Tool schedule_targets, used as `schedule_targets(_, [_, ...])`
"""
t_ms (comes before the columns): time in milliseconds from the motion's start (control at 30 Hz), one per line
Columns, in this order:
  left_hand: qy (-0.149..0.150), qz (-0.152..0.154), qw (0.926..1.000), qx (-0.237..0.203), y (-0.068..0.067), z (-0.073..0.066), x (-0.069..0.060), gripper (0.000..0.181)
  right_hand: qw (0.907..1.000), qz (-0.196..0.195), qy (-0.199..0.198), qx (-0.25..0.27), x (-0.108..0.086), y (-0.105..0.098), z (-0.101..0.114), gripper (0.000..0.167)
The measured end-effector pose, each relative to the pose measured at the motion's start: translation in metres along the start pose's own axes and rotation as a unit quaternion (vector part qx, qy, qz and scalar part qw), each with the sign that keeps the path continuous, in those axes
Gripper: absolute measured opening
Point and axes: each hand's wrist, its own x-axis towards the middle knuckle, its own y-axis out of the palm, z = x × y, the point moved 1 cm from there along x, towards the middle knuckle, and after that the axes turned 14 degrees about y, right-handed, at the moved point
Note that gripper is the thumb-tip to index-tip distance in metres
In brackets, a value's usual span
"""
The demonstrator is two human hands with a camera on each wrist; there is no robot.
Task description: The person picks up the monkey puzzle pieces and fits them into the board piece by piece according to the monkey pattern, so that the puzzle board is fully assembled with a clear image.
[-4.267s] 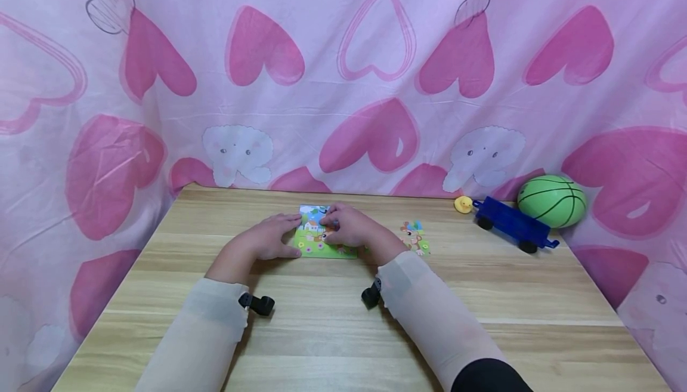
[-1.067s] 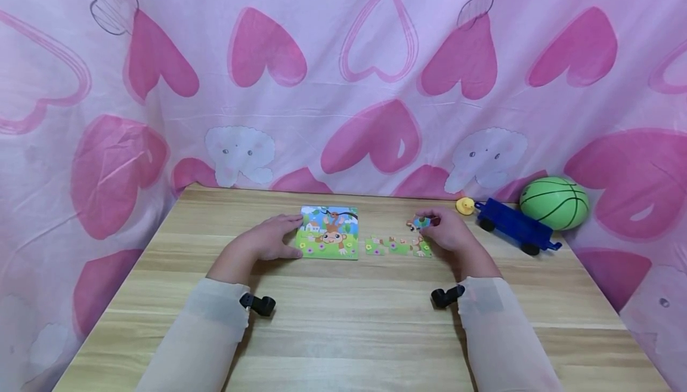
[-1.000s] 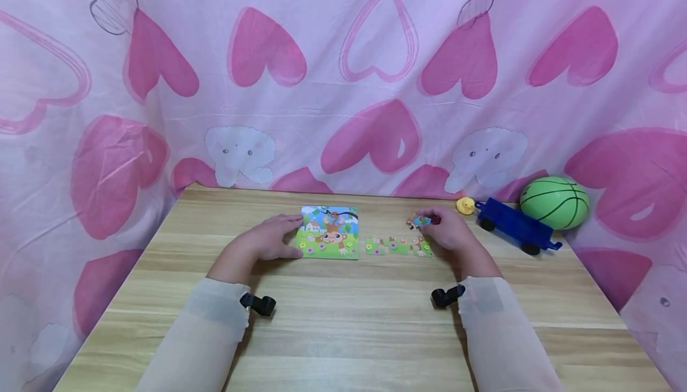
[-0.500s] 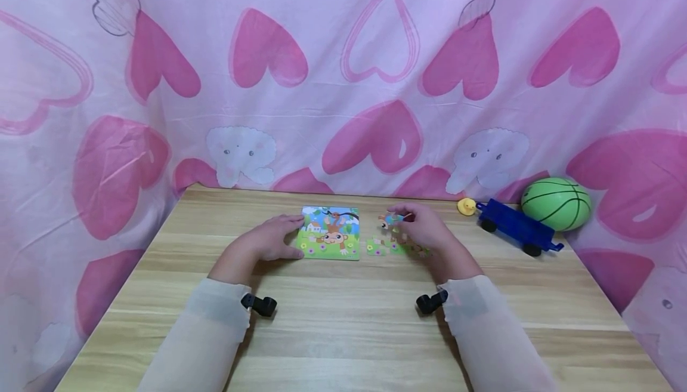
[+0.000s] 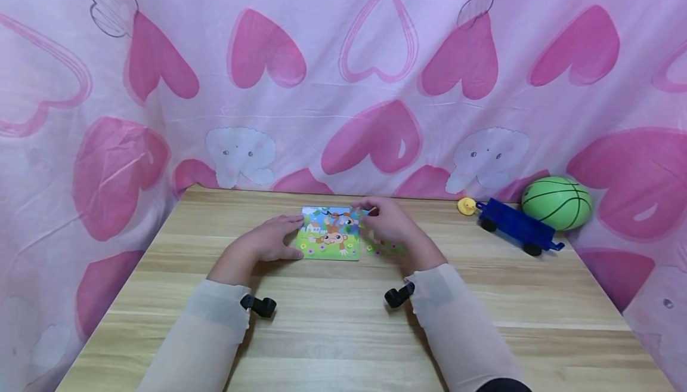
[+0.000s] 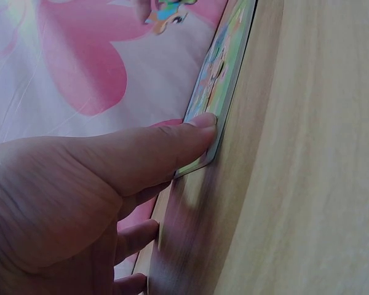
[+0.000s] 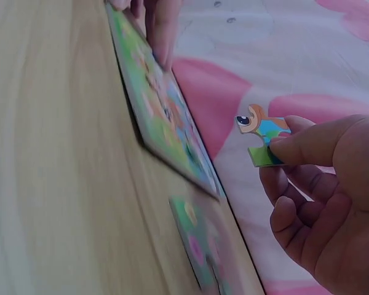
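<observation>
A square picture board (image 5: 328,247) with a monkey on it lies flat towards the back of the table. My left hand (image 5: 272,238) rests at its left edge, the thumb (image 6: 200,132) touching the near corner. Between thumb and fingers, my right hand (image 7: 338,178) pinches a puzzle piece (image 7: 267,132) showing an eye, blue and green. In the head view that right hand (image 5: 390,222) is at the board's upper right corner, the piece held above the surface. Flowered puzzle pieces (image 5: 374,249) lie right of the board, partly hidden under the right hand and wrist.
At the back right are a yellow duck (image 5: 466,206), a blue wheeled cart (image 5: 512,224) and a green ball (image 5: 556,203). A pink curtain (image 5: 300,111) with hearts hangs behind the wooden table (image 5: 322,332).
From the pieces on the right, my right hand has moved left to the board with the pinched piece. My left hand has stayed at the board's left edge.
</observation>
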Motion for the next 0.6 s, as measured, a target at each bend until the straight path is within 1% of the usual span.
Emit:
schedule_targets(67, [0.000,-0.001,1.0000,0.000,0.000,0.000,0.000,0.087,0.9999,-0.001,-0.010,0.002,0.002,0.004,0.004,0.037])
schedule_targets(133, [0.000,0.000,1.0000,0.001,0.000,0.000,0.000,0.087,0.9999,-0.002,-0.011,0.001,0.004,0.009,0.005,0.038])
schedule_targets(333, [-0.001,0.001,1.0000,0.000,-0.001,-0.001,0.000,0.087,0.9997,0.022,0.012,0.003,0.008,0.022,0.000,0.035])
schedule_targets(500, [-0.002,0.000,1.0000,-0.004,-0.002,-0.003,-0.002,0.087,0.9991,0.027,0.005,-0.033,0.007,0.027,-0.002,0.034])
schedule_targets(600, [-0.001,-0.002,1.0000,-0.004,-0.002,-0.003,-0.001,0.087,0.9980,0.026,-0.004,-0.057,0.007,0.029,-0.002,0.037])
